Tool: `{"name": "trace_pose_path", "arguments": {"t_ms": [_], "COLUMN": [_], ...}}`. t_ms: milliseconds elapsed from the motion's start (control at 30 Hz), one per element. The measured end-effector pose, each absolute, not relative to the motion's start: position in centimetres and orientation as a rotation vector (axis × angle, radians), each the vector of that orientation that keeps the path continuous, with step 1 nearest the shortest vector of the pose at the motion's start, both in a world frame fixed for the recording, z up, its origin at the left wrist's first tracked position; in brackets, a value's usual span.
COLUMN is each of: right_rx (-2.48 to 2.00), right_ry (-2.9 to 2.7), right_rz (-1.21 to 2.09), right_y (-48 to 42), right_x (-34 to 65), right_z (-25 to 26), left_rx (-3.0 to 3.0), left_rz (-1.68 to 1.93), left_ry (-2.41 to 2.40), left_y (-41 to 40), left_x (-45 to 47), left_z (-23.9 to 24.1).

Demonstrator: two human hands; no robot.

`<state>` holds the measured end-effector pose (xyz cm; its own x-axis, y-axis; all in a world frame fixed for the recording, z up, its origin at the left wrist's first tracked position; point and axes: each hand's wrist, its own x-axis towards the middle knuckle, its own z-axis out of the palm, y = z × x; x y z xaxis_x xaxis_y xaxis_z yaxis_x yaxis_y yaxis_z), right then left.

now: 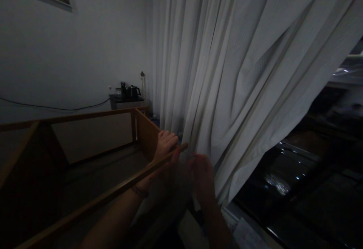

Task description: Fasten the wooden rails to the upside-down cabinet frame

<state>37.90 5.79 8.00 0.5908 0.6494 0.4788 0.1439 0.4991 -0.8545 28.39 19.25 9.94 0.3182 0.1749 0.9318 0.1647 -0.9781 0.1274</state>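
Observation:
A large wooden furniture frame (147,171) with rails and side boards reaches from the lower left to the centre. My left hand (166,143) has its fingers wrapped over the side board, close to the end of the near rail. Just right of that rail end is my right hand (202,169), blurred and with fingers pinched together. A thin rod-like tool (188,153) appears between its fingertips and the rail end. Dim light and motion blur hide what kind of tool it is.
A long white curtain (227,71) hangs close beyond my hands, along a dark window (297,177) on the right. Against the back wall, a black kettle (133,91) stands on a small cabinet (127,104). A black cable (65,108) runs along the wall.

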Motion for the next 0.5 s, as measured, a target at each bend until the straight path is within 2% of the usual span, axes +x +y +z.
{"name": "trace_pose_path", "arguments": {"t_ms": [233, 367, 500], "right_rx": [-0.901, -0.756, -0.754], "right_ry": [-0.828, -0.819, -0.808], "right_rz": [0.501, 0.665, 0.665], "right_y": [7.4, 8.0, 7.7], "right_x": [37.1, 36.5, 36.2], "right_z": [6.1, 6.5, 7.3], "left_rx": [2.540, 2.561, 2.562], "left_rz": [1.789, 1.763, 1.763], "left_ry": [0.339, 0.350, 0.324], "left_y": [19.2, 19.1, 19.2], "left_x": [28.3, 28.2, 28.2], "left_z": [10.0, 10.0, 10.0]}}
